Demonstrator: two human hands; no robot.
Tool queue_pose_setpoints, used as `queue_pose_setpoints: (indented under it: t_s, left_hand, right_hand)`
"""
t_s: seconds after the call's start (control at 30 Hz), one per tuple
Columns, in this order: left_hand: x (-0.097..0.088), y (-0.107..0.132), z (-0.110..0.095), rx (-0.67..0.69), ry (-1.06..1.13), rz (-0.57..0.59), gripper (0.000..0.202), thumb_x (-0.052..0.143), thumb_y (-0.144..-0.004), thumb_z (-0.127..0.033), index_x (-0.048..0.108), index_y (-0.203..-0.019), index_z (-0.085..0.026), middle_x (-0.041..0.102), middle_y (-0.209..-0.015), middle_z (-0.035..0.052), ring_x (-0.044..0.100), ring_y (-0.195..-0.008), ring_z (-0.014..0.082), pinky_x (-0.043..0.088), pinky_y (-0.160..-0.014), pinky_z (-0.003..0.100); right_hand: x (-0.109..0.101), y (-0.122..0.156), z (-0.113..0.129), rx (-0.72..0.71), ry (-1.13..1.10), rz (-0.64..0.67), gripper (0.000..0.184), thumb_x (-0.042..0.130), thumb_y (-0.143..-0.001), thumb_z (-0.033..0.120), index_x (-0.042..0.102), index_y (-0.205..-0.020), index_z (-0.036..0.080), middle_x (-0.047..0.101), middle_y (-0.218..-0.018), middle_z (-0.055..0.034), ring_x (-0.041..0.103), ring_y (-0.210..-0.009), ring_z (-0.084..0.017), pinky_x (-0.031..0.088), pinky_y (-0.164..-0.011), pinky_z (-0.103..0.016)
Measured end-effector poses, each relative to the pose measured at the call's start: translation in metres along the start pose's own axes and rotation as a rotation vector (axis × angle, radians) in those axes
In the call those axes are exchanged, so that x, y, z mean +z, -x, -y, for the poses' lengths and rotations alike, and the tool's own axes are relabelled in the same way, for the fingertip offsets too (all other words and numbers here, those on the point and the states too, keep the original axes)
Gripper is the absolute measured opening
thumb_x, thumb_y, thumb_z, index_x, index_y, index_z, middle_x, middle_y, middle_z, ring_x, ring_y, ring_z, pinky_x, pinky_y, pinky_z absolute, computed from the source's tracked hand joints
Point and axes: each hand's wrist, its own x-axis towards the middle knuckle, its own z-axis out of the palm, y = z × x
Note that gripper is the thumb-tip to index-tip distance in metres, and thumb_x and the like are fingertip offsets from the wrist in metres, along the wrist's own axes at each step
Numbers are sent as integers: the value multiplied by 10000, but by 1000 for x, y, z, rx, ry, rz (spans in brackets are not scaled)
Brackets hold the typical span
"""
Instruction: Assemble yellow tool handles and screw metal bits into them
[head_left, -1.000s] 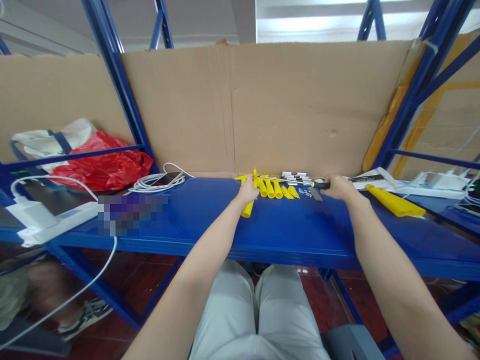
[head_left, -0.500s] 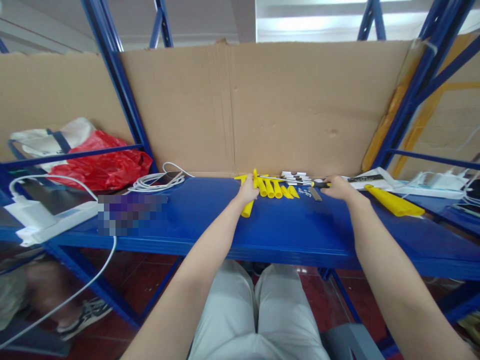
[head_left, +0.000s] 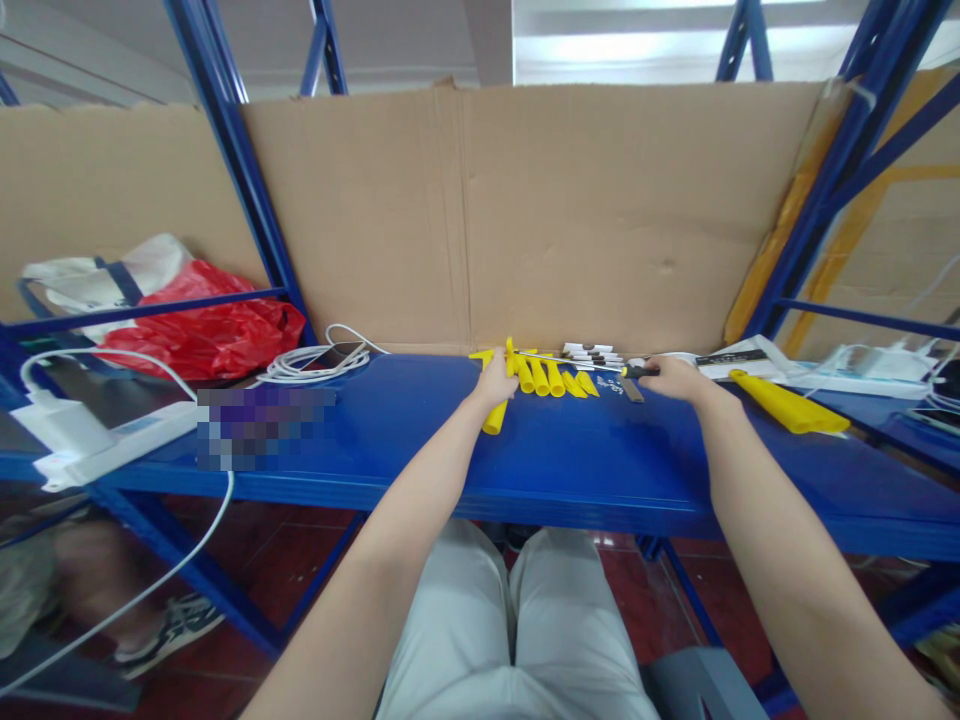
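My left hand is closed around a yellow plastic piece with a hollow tube end and a crosswise top. My right hand grips the black and yellow handle of a screwdriver. The screwdriver's thin metal shaft runs left to the top of the piece in my left hand; whether the tip touches it is too small to tell. Between the hands lie several yellow tubes in a row and small pointed yellow pieces. Near my right hand is a flat grey-brown strip.
White and black small items lie by the cardboard wall. A large yellow piece rests at the right, before a power strip. Left are a coiled white cable, a red bag and another power strip.
The screwdriver handle has turned slightly in my right hand, and the fingers have shifted a little. My left hand stays in the same place on the yellow piece.
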Motion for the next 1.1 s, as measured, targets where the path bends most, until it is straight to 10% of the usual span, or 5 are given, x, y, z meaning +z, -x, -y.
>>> queue_pose_setpoints:
  t_s: [1.1]
  left_hand:
    - [-1, 2, -1, 18, 23, 6, 541, 591, -821, -34, 408, -1307, -187, 705, -1152, 96, 677, -604, 91, 531, -551, 189]
  right_hand:
    - [4, -2, -2, -43, 66, -37, 153, 646, -701, 267, 752, -808, 238, 757, -800, -66, 693, -789, -256, 439, -607, -286]
